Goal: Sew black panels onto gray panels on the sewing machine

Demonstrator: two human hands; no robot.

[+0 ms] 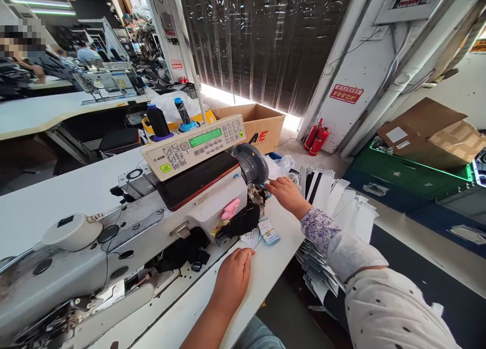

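My left hand [232, 273] rests on the white sewing table [261, 283], its fingers curled together. A thin line shows at the fingertips, too fine to name. Just ahead of it lie printed labels [269, 231]. My right hand [286, 193] is at the end of the sewing machine [224, 189], below the dark handwheel [253, 164]. Its fingers are pinched; what they hold, if anything, is hidden. Black fuzzy material [243, 220] and a pink piece [230, 208] sit on the machine's end. A dark phone-like slab [197, 181] lies on top, under the control panel [195, 145].
Thread cones [157, 120] stand behind the machine, beside a cardboard box [261, 123]. Stacked white strips [334, 202] hang by the table's right edge. Fire extinguishers [317, 137] stand against the wall. Green crates [421, 171] are at right. Another person [23, 60] is far left.
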